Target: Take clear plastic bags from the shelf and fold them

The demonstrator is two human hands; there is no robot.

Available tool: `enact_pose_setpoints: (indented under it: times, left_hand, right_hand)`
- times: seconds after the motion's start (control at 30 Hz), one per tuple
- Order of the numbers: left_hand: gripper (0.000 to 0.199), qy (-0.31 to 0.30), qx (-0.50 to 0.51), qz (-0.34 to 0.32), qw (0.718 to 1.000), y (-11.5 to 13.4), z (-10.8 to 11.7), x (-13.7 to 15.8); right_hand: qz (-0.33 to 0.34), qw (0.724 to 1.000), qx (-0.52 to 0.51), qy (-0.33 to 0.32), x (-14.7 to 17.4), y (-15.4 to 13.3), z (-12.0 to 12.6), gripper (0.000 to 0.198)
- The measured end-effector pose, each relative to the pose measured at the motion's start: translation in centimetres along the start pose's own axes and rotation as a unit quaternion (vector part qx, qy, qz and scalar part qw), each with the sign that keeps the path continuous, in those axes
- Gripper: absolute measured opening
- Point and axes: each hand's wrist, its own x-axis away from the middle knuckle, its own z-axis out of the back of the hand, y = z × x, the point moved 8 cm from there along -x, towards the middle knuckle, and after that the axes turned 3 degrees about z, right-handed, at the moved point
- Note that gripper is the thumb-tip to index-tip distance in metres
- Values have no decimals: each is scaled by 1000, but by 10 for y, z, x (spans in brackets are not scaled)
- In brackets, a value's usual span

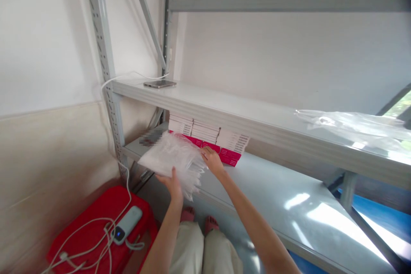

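Note:
A thick stack of clear plastic bags (pixel 170 154) lies tilted in front of the lower shelf. My left hand (pixel 172 183) holds it at the near edge, thumb on top and fingers underneath. At the stack's right edge, where the layers fan out, the fingers of my right hand (pixel 212 160) are pinched together on the bags. Just behind the stack stand white-and-pink boxes (pixel 231 141) in a row on the lower shelf, partly covered by the bags.
A phone (pixel 159 84) and more clear plastic bags (pixel 349 122) lie on the upper shelf (pixel 244 109). At lower left, a red stool (pixel 90 214) carries a power bank (pixel 126 224) and a tangled white cable (pixel 93 239). A grey metal post (pixel 102 51) stands left.

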Motion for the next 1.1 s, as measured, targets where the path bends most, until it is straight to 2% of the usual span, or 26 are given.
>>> enact_pose_setpoints:
  times: [0.13,0.23,0.3,0.37,0.4,0.47,0.53,0.6,0.7,0.77,0.83,0.93,1.1]
  left_hand:
    - [86,3,7,57,998,-10,-2,1]
    - [88,22,-23,74,997,-2,8,9]
    - [93,69,-64,10,995,20,24,18]
    - [90,100,-99,-131,981,58,37,26]
    - [83,84,-114,-210,967,78,37,30]
    - [61,-7,-149,-336,930,112,23,29]
    - [46,-132,-203,-405,882,133,-6,18]
    - [45,-238,-253,-452,821,143,-38,3]
    - [45,-371,-310,-484,730,139,-86,-16]
    - [43,-414,-334,-474,702,127,-107,-31]
    - [43,-423,-353,-448,704,113,-119,-47]
    - [41,-418,-370,-413,719,90,-125,-64]
    - [37,-391,-372,-400,741,62,-121,-78]
  right_hand:
    - [12,998,55,-30,9,2,-13,32]
    - [2,998,63,-25,14,4,-20,33]
    - [-2,998,58,-7,17,5,-22,33]
    - [-14,999,45,15,18,9,-23,30]
    - [-24,999,36,26,19,11,-24,29]
    - [-47,998,16,42,19,16,-25,26]
    - [-69,996,-6,54,18,20,-27,23]
    - [-90,993,-29,65,16,24,-29,20]
    - [-112,988,-69,81,16,27,-31,17]
    - [-120,985,-85,94,16,29,-31,16]
    - [-128,981,-95,108,16,32,-29,15]
    - [-157,973,-120,120,17,38,-27,13]
    - [-234,956,-173,43,15,47,-34,16]
